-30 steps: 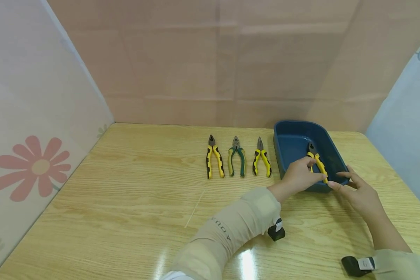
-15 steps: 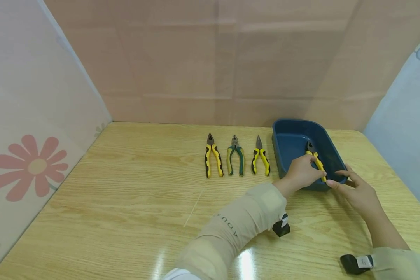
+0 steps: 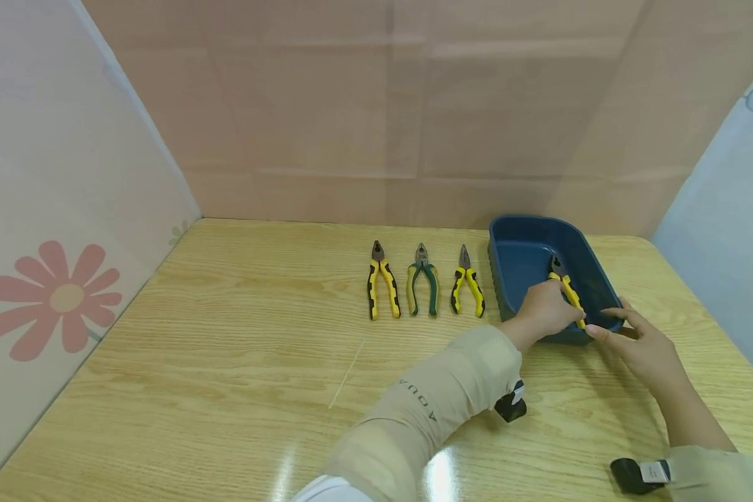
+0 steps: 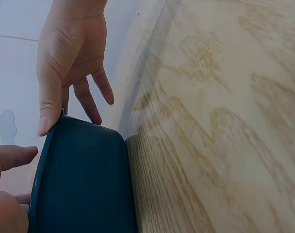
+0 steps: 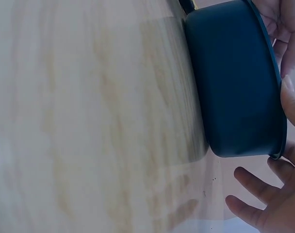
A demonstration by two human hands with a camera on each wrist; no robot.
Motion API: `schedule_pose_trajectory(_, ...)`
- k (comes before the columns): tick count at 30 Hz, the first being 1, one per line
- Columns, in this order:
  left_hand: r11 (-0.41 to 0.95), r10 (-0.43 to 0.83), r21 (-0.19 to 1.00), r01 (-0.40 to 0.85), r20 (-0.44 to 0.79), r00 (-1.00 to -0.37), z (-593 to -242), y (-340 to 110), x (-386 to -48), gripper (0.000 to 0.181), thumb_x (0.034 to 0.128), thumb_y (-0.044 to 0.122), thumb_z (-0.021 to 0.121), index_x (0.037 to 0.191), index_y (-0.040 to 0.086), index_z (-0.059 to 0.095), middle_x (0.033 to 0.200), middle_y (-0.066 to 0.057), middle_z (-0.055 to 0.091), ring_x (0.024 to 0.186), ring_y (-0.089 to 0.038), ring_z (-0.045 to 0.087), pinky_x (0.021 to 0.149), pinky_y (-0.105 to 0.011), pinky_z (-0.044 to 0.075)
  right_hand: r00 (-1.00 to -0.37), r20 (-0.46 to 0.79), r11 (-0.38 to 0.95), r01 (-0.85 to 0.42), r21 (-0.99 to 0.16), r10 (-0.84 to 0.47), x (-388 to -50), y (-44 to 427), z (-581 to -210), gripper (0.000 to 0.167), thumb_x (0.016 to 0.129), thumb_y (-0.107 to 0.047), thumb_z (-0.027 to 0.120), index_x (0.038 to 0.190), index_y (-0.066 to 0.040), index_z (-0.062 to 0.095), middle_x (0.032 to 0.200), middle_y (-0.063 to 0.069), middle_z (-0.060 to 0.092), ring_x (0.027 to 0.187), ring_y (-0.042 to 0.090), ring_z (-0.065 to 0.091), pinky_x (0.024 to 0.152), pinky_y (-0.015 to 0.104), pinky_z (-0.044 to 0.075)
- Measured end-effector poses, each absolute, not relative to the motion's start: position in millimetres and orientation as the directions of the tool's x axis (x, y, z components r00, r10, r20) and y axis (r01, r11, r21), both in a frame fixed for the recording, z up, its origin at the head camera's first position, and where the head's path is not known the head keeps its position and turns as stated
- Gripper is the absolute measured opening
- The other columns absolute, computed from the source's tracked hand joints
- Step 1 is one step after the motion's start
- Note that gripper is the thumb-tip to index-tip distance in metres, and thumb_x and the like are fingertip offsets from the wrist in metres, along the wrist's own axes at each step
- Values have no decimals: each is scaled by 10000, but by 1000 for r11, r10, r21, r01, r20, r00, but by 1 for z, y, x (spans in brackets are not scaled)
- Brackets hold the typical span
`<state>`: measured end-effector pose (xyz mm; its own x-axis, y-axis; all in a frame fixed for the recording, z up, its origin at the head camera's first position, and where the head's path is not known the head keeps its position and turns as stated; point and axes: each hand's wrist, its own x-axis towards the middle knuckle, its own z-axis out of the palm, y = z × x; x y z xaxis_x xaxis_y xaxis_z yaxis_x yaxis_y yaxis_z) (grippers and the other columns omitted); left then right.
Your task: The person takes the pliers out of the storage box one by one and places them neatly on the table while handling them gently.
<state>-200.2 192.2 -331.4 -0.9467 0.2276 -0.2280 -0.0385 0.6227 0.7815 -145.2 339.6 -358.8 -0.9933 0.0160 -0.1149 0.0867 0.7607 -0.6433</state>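
Observation:
A dark blue plastic bin stands at the right of the table, with yellow-and-black pliers lying inside it, jaws pointing away. My left hand reaches over the bin's near wall and pinches the handles of these pliers, hiding part of them. At the near right corner, my right hand holds the bin's rim between thumb and fingers; in the right wrist view some fingers spread past the wall. Left of the bin lie long-nose pliers, green-handled pliers and larger yellow-and-black pliers, side by side.
The wooden table meets a brown paper-like backdrop at the rear. A flower-printed panel stands on the left, a pale panel on the right. A thin pale strip lies on the tabletop.
My left wrist and forearm have shifted slightly right, and the hand has turned a little over the pliers in the bin. My right hand keeps its place on the rim.

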Motion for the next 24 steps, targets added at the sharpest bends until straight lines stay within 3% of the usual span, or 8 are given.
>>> schedule_pose_trajectory(8,579,162,811,-84,-215,-963,-334,195,-208,219,768,146,655,977,162,590,624,55,499,459,-63,472,415,-160,396,-994,-104,763,97,-639,38,-146,343,-363,671,847,-446,478,1321,-15,282,1416,-62,-100,1122,474,275,652,556,358)
schedule_pose_trajectory(16,642,130,759,-114,-254,-958,-332,201,-213,143,754,177,667,872,180,586,636,62,497,472,-76,467,421,-177,395,-995,-102,778,82,-623,24,-155,360,-380,657,844,-453,479,1340,-70,280,1409,-94,-108,1131,468,269,665,586,340)
schedule_pose_trajectory(20,716,106,688,-122,-280,-954,-333,207,-215,151,726,257,695,824,193,599,621,67,499,493,-74,469,435,-185,391,-995,-91,794,89,-602,42,-161,372,-395,644,825,-486,483,1338,-143,298,1398,-165,-96,1125,430,301,681,573,352)
schedule_pose_trajectory(24,807,98,583,-95,-291,-952,-336,212,-217,198,695,368,703,781,209,624,627,84,511,534,-61,479,472,-187,389,-994,-94,793,98,-602,51,-158,366,-391,644,829,-480,479,1327,-111,304,1406,-137,-92,1107,434,315,692,570,348)
